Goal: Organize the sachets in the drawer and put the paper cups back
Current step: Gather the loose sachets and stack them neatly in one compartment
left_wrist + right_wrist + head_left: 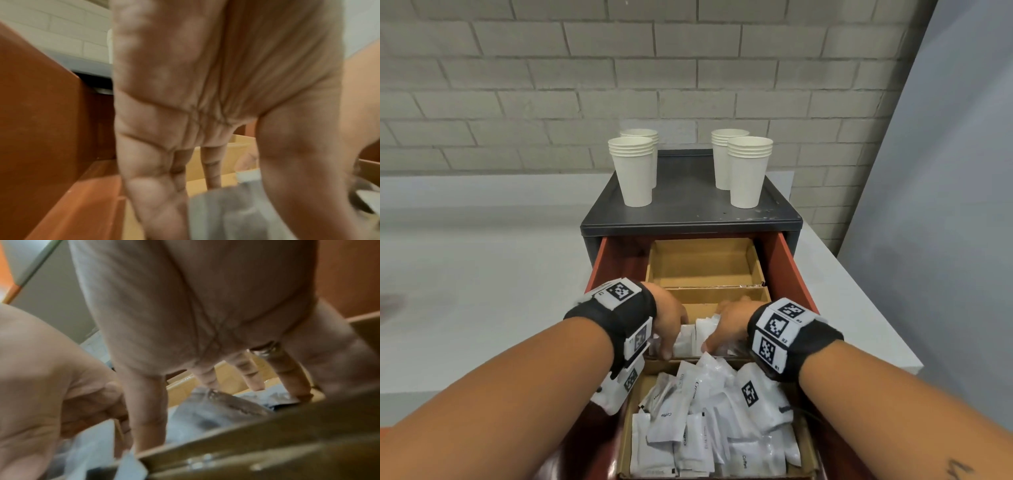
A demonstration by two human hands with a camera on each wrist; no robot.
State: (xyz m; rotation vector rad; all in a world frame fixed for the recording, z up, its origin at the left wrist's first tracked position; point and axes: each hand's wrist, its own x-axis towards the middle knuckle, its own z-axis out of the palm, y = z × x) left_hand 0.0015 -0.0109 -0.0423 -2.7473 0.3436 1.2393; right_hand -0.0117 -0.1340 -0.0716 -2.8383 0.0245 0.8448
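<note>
A red drawer (787, 265) stands pulled out, lined with a cardboard divider tray (705, 263). The near compartment holds a loose heap of several white sachets (715, 421). In the middle compartment a small upright row of sachets (688, 337) stands between my two hands. My left hand (671, 342) reaches down with straight fingers (154, 186) against a grey-white sachet (226, 214). My right hand (714, 342) presses spread, straight fingers (252, 378) onto the sachets (216, 410). Stacks of white paper cups (635, 171) (748, 171) stand on the cabinet top.
The dark grey cabinet top (688, 195) carries four cup stacks, two per side. The cardboard tray's far compartments (719, 294) hold no sachets. A white counter (482, 274) runs left and right of the cabinet, with a brick wall (551, 85) behind it.
</note>
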